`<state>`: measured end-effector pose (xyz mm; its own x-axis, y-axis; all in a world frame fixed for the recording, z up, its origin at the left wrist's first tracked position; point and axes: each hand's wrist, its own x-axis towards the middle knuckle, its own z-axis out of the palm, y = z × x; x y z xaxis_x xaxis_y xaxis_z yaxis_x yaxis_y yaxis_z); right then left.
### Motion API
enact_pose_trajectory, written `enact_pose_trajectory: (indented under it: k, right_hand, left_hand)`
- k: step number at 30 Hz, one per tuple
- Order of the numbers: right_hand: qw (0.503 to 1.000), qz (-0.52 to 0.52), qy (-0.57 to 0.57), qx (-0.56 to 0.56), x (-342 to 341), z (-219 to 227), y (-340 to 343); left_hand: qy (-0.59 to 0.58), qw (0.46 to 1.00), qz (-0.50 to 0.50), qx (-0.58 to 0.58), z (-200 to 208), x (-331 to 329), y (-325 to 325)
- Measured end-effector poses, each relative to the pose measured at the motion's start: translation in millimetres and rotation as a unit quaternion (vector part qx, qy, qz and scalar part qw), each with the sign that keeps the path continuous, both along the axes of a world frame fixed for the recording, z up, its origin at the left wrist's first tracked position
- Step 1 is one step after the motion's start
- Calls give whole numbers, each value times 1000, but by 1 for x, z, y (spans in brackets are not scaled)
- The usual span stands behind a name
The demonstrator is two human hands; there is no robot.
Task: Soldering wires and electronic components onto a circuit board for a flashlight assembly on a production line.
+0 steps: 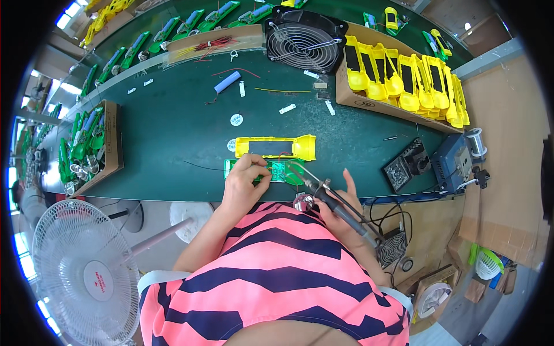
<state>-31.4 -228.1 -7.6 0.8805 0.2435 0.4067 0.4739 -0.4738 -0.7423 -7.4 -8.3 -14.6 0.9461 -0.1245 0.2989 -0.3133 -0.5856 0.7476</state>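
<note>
A green circuit board (277, 171) in a green housing lies at the table's near edge. My left hand (245, 181) rests over its left part, thumb and fingertips pinched together; what they hold is too small to make out. A thin black wire (203, 166) runs out leftward from beside that hand. My right hand (339, 214) is closed around a soldering iron (336, 206) with a thin metal tube alongside, its tip over the board's right part. A round shiny reflector (303, 202) hangs at the table edge below the iron. Just beyond the board lies a yellow shell (303, 147) with a dark panel.
A carton of yellow shells (408, 86) and a black fan (306, 43) stand at the back. At right are a soldering station (453, 164) and iron stand (407, 164). A box of green assemblies (86, 144) stands left, near a white fan (86, 271). A blue cylinder (227, 82) lies mid-table.
</note>
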Motion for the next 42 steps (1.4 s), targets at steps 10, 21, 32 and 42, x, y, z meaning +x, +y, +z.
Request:
enact_pose_trajectory:
  k: [10,21,32,42]
  right_hand:
    - [897,-133,183,381,-18,-29,22]
    - [913,-103,202,340,-16,-30,23]
    - [907,-108,152,378,-16,-22,14]
    - [943,-87,102,305,-18,-39,3]
  left_hand:
    - [18,1000,10,6,4,2,-7]
    - [16,1000,10,10,4,3,-8]
    - [25,998,-3,56,10,7,-9]
    - [79,995,-13,51,15,11,-8]
